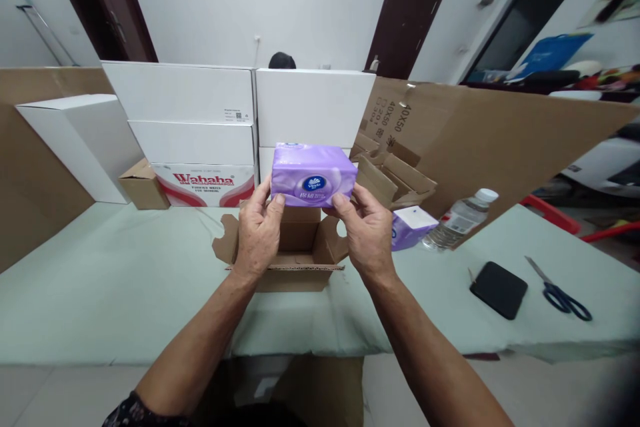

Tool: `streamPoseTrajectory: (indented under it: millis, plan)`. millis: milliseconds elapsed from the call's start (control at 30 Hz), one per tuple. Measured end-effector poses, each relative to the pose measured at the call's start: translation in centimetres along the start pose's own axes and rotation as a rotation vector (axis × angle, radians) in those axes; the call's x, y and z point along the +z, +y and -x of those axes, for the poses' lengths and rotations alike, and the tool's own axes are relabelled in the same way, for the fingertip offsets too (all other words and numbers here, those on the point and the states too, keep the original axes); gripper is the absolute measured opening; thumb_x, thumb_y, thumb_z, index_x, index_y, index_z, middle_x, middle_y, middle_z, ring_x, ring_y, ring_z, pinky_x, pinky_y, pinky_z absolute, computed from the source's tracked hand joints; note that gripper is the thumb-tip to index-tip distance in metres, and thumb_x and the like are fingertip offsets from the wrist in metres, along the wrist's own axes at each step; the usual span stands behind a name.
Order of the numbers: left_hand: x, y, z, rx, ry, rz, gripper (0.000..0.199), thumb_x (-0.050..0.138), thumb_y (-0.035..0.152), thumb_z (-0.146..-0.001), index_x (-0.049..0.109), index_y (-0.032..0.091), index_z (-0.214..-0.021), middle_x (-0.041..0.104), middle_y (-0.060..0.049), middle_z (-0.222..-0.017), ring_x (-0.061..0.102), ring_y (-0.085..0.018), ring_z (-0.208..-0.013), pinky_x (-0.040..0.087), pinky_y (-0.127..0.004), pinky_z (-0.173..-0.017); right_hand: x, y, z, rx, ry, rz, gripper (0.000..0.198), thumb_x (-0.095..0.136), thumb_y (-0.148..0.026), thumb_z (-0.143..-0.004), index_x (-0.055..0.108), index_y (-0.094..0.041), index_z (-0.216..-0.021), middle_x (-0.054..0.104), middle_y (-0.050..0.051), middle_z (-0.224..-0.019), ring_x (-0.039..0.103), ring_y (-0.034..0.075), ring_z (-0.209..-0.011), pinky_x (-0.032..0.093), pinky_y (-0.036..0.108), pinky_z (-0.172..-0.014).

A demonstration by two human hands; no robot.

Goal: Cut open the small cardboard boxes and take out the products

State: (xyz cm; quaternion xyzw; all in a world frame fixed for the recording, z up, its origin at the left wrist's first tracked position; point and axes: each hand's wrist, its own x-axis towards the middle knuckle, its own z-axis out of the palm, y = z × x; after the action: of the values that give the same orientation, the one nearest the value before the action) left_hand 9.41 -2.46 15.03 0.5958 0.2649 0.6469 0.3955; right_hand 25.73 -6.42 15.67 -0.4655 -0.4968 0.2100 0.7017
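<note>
A purple pack of tissues (314,175) with a blue oval label is held up between both hands. My left hand (261,230) grips its left end, thumb on the lower front edge. At the right end, my right hand (367,230) is closed on it the same way. Below and behind the hands stands a small open cardboard box (297,279) with its flaps spread; the part of its inside that shows is bare. Another purple tissue pack (411,228) lies just right of my right hand, partly hidden by it.
White cartons (195,93) and a Wahaba carton (205,187) are stacked at the back. Open brown boxes (400,177) stand right of centre near a water bottle (463,220). A black flat case (499,289) and scissors (560,293) lie at the right. Cardboard panels (500,140) border the table.
</note>
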Motion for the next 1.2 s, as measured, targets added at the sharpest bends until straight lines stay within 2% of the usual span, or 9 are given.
streamPoseTrajectory:
  millis: [167,300,433,567,667,833,1033,1133,1200]
  plan:
    - [0.1,-0.2,-0.1,-0.025,0.0,0.061,0.039,0.068,0.039,-0.097,0.07,0.022,-0.132,0.074,-0.007,-0.135,0.065,-0.028,-0.131,0.047,-0.042,-0.117,0.0,0.0,0.0,-0.003,-0.009,0.016,0.052,0.078,-0.054,-0.085,0.073,-0.023,-0.126,0.078,0.005,-0.11,0.072,0.023,-0.099,0.062,0.043,-0.094]
    - [0.0,0.1,0.1,-0.102,0.042,0.291,0.043,0.08,0.043,-0.087,0.07,0.022,-0.123,0.075,-0.008,-0.131,0.066,-0.028,-0.131,0.05,-0.043,-0.115,0.3,0.2,0.7,-0.054,0.007,0.05,0.05,0.075,-0.051,-0.089,0.071,-0.024,-0.131,0.076,0.007,-0.119,0.071,0.024,-0.108,0.061,0.045,-0.1]
    - [-0.5,1.5,0.5,-0.223,0.067,0.468,0.044,0.082,0.053,-0.082,0.067,0.023,-0.111,0.077,-0.006,-0.117,0.069,-0.03,-0.125,0.058,-0.043,-0.103,0.7,0.5,2.4,-0.153,0.019,0.13,0.045,0.068,-0.043,-0.095,0.068,-0.026,-0.136,0.068,0.009,-0.139,0.064,0.025,-0.128,0.056,0.042,-0.109]
    - [-1.1,2.1,0.7,-0.285,0.026,0.482,0.048,0.079,0.059,-0.083,0.066,0.021,-0.11,0.076,-0.008,-0.116,0.071,-0.031,-0.12,0.062,-0.041,-0.094,0.9,0.8,4.2,-0.273,0.035,0.231,0.044,0.067,-0.037,-0.096,0.066,-0.027,-0.139,0.061,0.01,-0.149,0.057,0.026,-0.14,0.051,0.044,-0.116]
    - [-1.3,1.9,0.7,-0.327,0.061,0.473,0.046,0.086,0.053,-0.078,0.065,0.022,-0.104,0.078,-0.005,-0.109,0.075,-0.027,-0.11,0.063,-0.037,-0.089,1.0,1.1,5.4,-0.33,0.032,0.306,0.046,0.066,-0.035,-0.097,0.064,-0.029,-0.142,0.06,0.011,-0.151,0.053,0.028,-0.144,0.05,0.047,-0.117]
    - [-1.3,1.4,0.8,-0.396,0.136,0.48,0.052,0.094,0.046,-0.067,0.064,0.023,-0.102,0.076,0.002,-0.091,0.075,-0.017,-0.082,0.062,-0.029,-0.075,1.0,1.8,6.6,-0.347,0.015,0.289,0.047,0.065,-0.031,-0.098,0.062,-0.029,-0.145,0.058,0.013,-0.151,0.056,0.029,-0.141,0.054,0.047,-0.114]
    - [-1.9,1.2,0.4,-0.459,0.134,0.478,0.043,0.089,0.041,-0.069,0.064,0.022,-0.099,0.075,0.003,-0.087,0.074,-0.019,-0.083,0.062,-0.034,-0.08,0.6,1.6,7.4,-0.397,-0.076,0.327,0.056,0.066,-0.025,-0.096,0.057,-0.032,-0.151,0.053,0.012,-0.156,0.055,0.032,-0.142,0.06,0.049,-0.105]
    - [-2.8,1.2,0.1,-0.509,0.154,0.504,0.037,0.086,0.033,-0.067,0.065,0.022,-0.097,0.074,0.003,-0.085,0.071,-0.017,-0.08,0.062,-0.033,-0.08,-1.3,1.2,7.4,-0.448,-0.137,0.401,0.051,0.069,-0.024,-0.093,0.062,-0.031,-0.143,0.055,0.012,-0.153,0.06,0.031,-0.135,0.063,0.046,-0.098]
    - [-3.6,1.3,0.0,-0.511,0.197,0.51,0.033,0.084,0.03,-0.067,0.065,0.021,-0.092,0.074,0.002,-0.086,0.071,-0.017,-0.081,0.063,-0.031,-0.077,-3.5,0.9,7.1,-0.438,-0.113,0.467,0.041,0.068,-0.024,-0.094,0.068,-0.03,-0.134,0.066,0.01,-0.138,0.069,0.027,-0.118,0.062,0.044,-0.094]
